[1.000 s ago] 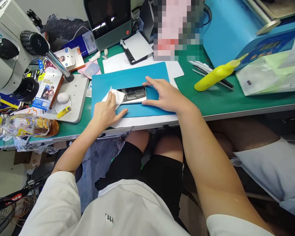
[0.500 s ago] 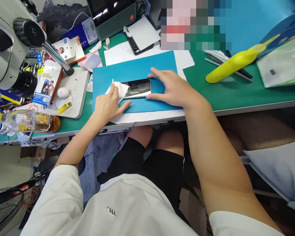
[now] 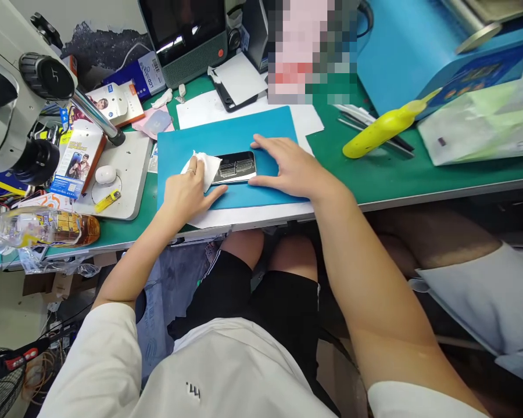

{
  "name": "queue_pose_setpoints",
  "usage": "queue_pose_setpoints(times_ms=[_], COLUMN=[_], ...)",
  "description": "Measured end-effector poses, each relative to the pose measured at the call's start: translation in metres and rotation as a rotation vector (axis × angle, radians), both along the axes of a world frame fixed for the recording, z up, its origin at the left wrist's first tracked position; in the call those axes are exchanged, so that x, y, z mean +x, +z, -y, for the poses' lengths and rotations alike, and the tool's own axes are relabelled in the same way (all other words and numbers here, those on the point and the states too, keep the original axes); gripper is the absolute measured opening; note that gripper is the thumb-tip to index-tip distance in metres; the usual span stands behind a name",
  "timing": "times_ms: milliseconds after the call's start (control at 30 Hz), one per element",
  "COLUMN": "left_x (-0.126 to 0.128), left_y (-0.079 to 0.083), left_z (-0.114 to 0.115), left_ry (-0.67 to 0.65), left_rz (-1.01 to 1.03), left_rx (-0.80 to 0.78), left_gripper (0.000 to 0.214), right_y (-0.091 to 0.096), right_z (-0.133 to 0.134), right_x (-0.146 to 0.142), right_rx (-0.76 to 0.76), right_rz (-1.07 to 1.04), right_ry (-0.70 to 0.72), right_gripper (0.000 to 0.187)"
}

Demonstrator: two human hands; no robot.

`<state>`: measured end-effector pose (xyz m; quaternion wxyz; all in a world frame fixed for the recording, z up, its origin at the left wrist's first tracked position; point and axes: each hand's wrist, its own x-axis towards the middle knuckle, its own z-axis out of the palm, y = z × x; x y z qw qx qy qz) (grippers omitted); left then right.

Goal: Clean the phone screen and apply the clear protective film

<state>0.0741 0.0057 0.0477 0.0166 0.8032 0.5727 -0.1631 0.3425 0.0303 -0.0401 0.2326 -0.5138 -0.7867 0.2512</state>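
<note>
A dark, glossy smartphone (image 3: 237, 166) lies flat on a blue mat (image 3: 261, 123), its surface reflecting bright lines. My left hand (image 3: 185, 188) presses a white tissue (image 3: 211, 168) down over the phone's left end, fingers on the tissue and thumb stretched out along the near side. At the right end, my right hand (image 3: 290, 168) is spread open, its thumb beside the near corner and its fingertips just beyond the far corner. Whether the right thumb touches the phone, I cannot tell.
To the left stand a microscope (image 3: 47, 75), small boxes (image 3: 79, 162) and a drink bottle (image 3: 47, 226) on its side. A yellow squeeze bottle (image 3: 377, 130), tweezers and a blue machine (image 3: 409, 52) are on the right. Another person's leg (image 3: 436, 232) is beside me.
The view has swung slightly, bringing more of the blue machine into sight at the right. My hands keep nearly the same places on the tissue and around the phone's end.
</note>
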Motion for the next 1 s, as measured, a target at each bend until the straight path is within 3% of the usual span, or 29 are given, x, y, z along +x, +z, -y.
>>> queue_pose_setpoints(times_ms=[267,467,600,733,867,1000], left_x=[-0.037,-0.032,-0.010,0.008,-0.008,-0.033], left_y=[-0.005,-0.005,-0.015,-0.029,-0.038,-0.046], left_z=[0.018,-0.007,-0.034,-0.052,-0.049,-0.034], left_ry=[-0.036,-0.306,-0.511,-0.614,-0.691,-0.715], left_rz=[0.003,0.084,0.216,0.343,0.358,0.388], left_rx=[0.073,0.080,0.025,-0.021,-0.036,0.026], left_gripper=[0.079,0.067,0.077,0.092,0.102,0.105], right_y=[-0.007,-0.008,-0.005,-0.003,0.001,0.004], right_z=[-0.004,-0.002,0.001,0.002,0.003,0.005], right_x=[0.002,0.000,-0.001,-0.001,-0.002,-0.004], right_rx=[0.048,0.094,0.111,0.106,0.108,0.112], right_rz=[0.049,0.061,0.066,0.076,0.082,0.091], right_ry=[0.019,0.035,0.034,0.047,0.034,0.025], right_gripper=[0.110,0.096,0.093,0.104,0.114,0.113])
